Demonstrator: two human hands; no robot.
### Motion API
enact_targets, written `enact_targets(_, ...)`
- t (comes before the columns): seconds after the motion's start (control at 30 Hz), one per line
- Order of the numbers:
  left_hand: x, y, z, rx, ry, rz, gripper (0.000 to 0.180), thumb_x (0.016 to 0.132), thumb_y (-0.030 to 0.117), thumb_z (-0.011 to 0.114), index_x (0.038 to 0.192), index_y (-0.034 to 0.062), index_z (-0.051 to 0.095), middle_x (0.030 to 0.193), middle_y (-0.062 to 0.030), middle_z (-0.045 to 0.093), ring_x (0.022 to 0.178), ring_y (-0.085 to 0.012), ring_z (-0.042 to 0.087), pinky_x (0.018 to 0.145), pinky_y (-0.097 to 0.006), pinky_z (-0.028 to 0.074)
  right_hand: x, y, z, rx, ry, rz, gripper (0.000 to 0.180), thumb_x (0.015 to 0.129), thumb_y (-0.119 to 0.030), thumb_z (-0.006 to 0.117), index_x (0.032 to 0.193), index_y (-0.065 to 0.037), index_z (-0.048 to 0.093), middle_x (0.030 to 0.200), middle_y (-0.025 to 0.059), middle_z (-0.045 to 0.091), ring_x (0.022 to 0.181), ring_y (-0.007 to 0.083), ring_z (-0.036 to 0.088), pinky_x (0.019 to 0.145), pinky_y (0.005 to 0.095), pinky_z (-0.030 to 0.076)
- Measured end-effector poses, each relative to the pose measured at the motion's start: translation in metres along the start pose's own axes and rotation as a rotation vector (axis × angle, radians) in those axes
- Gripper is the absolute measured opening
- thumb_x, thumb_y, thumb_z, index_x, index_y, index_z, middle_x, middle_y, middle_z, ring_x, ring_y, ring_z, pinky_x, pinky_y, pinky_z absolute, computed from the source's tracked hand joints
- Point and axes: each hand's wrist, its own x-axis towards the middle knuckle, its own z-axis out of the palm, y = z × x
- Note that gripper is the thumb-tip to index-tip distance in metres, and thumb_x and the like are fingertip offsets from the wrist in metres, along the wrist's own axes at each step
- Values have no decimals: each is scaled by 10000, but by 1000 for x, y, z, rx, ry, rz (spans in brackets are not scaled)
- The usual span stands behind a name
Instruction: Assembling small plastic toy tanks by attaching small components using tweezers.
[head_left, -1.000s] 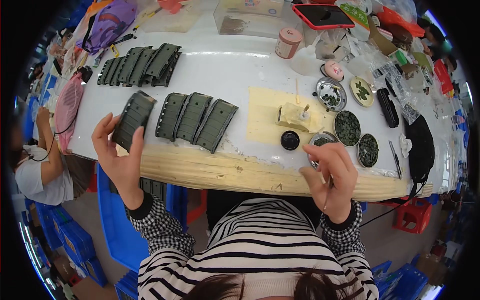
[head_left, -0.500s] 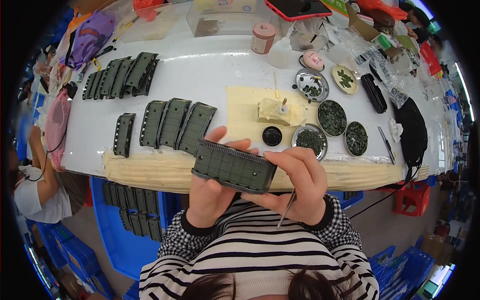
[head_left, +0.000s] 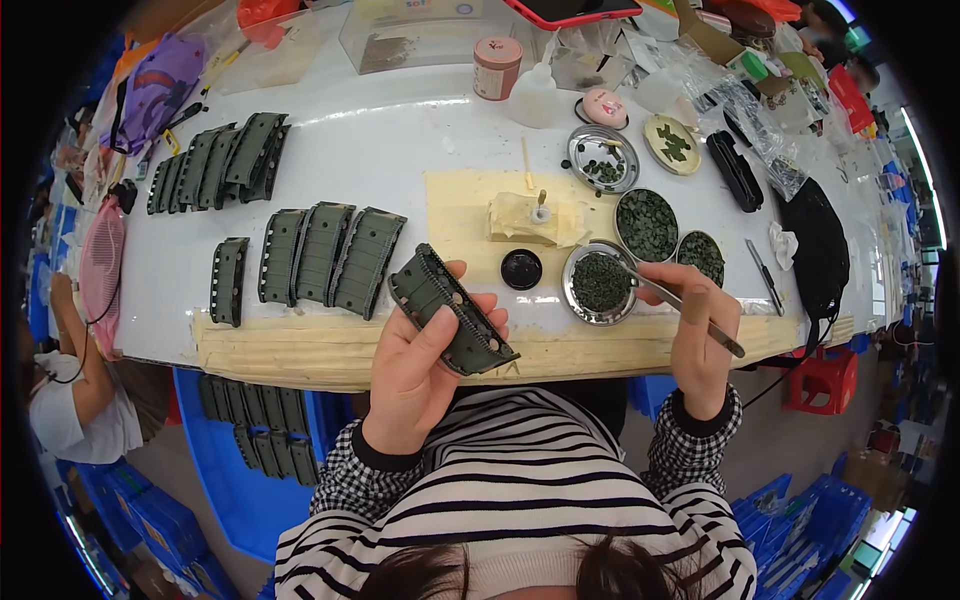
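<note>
My left hand grips a dark green curved plastic panel, tilted so that its ridged edge and one side face up. The thumb lies across that edge. In my right hand is a pair of metal tweezers, held between thumb and fingers. The tweezers' tips reach over a round metal dish of small dark green pieces; whether they pinch a piece is too small to tell. Beside that dish stand two more round tins of green pieces. A small black round pot sits left of the dish.
Similar green panels lie in groups on the left of the white table. A taped block stands in the middle. At the right are a black case, a pen-like tool and a black mask. A blue crate with panels stands below.
My right hand has let go of the panel and moved right, bringing the tweezers over the metal dish. My left hand now holds the panel alone, turned more on its side.
</note>
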Motion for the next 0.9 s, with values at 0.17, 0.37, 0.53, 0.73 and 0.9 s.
enact_targets(0.17, 1, -3, 5, 72, 54, -55, 429, 964, 119, 528, 1359, 25, 387, 1137, -176, 616, 1009, -246, 652, 867, -396, 555, 11, 7, 15, -39, 8, -40, 221, 861, -22, 641, 1073, 42, 649, 847, 108, 678, 751, 139, 630, 681, 247, 480)
enact_targets(0.37, 0, -1, 11, 136, 88, -78, 480, 950, 92, 539, 1389, 41, 353, 1179, -179, 592, 1034, -267, 640, 866, -389, 559, 17, 23, 28, -2, 50, -7, 137, 905, -81, 606, 950, 40, 651, 810, 102, 655, 706, 156, 607, 638, 253, 464)
enact_targets(0.53, 2, -4, 18, 208, 70, 20, 486, 963, 49, 499, 1406, 61, 298, 1260, -176, 526, 1074, -279, 614, 885, -406, 554, 23, 26, 32, -125, 37, -79, 143, 906, -115, 610, 911, 21, 652, 798, 117, 639, 696, 228, 600, 624, 302, 462)
enact_targets(0.73, 0, -1, 20, 252, -14, 64, 434, 977, 50, 470, 1389, 51, 333, 1322, -169, 467, 1029, -228, 629, 882, -376, 552, 25, 23, 32, -178, 11, -103, 142, 909, -117, 605, 906, 17, 652, 816, 130, 643, 709, 263, 604, 636, 320, 465)
enact_targets(0.9, 0, -2, 11, 325, -75, 28, 190, 995, 106, 470, 1140, -12, 503, 1332, -154, 458, 1012, -195, 632, 878, -347, 547, 23, 21, 32, -84, 40, -107, 144, 916, -106, 592, 918, 20, 661, 810, 117, 641, 705, 230, 603, 637, 302, 463)
